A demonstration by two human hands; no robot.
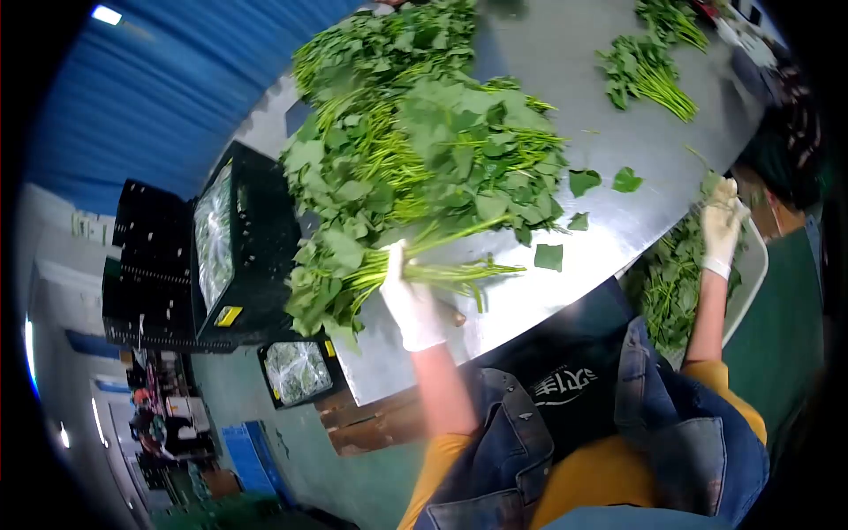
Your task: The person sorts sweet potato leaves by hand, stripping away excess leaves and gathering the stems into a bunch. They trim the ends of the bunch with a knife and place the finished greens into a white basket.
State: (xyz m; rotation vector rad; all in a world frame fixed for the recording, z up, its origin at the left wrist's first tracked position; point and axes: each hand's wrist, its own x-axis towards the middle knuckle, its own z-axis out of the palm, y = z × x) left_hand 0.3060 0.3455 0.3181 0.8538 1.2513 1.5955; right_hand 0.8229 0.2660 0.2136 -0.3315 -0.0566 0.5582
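Note:
A white glove covers my left hand (408, 302), its fingers wrapped round a bunch of leafy green stems (353, 276) at the near left part of the metal table (521, 305). Leaves point left and the cut stems point right. Just beyond lies a large heap of leafy greens (415, 150). My right hand (723, 221), also gloved, is over a white tub (755, 274) of loose greens (667, 291) at the right, beside the table edge. Its fingers are bent together near some leaves; whatever they hold is too small to make out.
Smaller bunches (649, 75) lie at the table's far right, near another person's arm (751, 44). Loose leaves (627, 180) are scattered mid-table. Black crates (256, 256) with bagged greens stand at the left; another crate (299, 371) sits lower, by the table corner.

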